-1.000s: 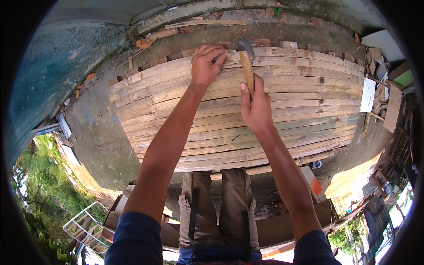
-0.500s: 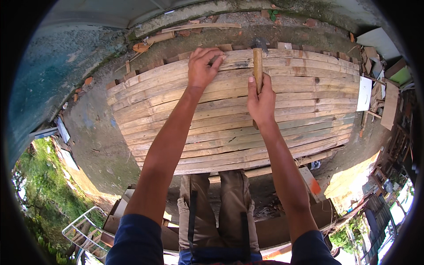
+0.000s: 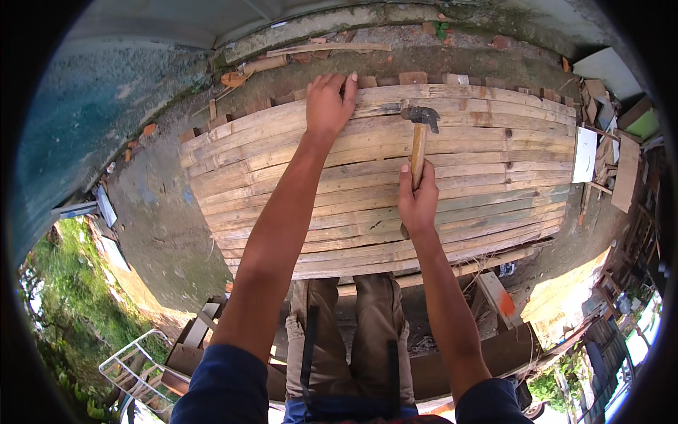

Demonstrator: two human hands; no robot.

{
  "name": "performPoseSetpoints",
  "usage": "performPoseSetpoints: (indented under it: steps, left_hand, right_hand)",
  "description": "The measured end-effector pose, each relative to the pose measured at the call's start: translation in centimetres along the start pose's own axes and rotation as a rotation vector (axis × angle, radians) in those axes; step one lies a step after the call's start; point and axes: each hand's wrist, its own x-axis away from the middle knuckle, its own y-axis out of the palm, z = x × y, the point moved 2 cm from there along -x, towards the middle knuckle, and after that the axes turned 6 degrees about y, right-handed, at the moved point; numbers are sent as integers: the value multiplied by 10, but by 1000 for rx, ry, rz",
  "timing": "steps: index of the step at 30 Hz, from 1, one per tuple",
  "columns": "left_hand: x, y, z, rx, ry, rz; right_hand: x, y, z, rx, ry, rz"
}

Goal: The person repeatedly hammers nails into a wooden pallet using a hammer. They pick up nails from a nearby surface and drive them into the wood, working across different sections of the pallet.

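A hammer [image 3: 419, 145] with a wooden handle and a dark claw head is in my right hand [image 3: 419, 201], fingers wrapped round the lower handle. Its head is over the far half of a panel of split bamboo slats [image 3: 332, 205], apart from my left hand. My left hand [image 3: 329, 106] is at the panel's far edge, left of the hammer. Its fingers bend over the edge and their tips are hidden; the thumb side stands apart. Whether anything small is under those fingers I cannot tell.
Short wooden block ends [image 3: 413, 78] stick out along the panel's far edge. Beyond lie a long wood strip [image 3: 332, 48] and rubble by a wall. A white sheet [image 3: 584, 154] and scrap wood [image 3: 625, 169] are at the right. A metal frame [image 3: 134, 364] stands at the lower left.
My right hand has drawn the hammer nearer to me, bringing its head back from the far edge over the slats. My left hand has turned, its fingers now bent over the edge.
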Motion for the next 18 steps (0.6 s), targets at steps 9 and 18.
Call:
performPoseSetpoints:
  steps: [9, 18]
  left_hand:
    - [-26, 17, 2, -284, -160, -108]
    - [-34, 14, 5, -284, -191, -217]
  right_hand:
    - [10, 4, -5, -7, 145, -27]
    - [0, 17, -19, -31, 232, -12]
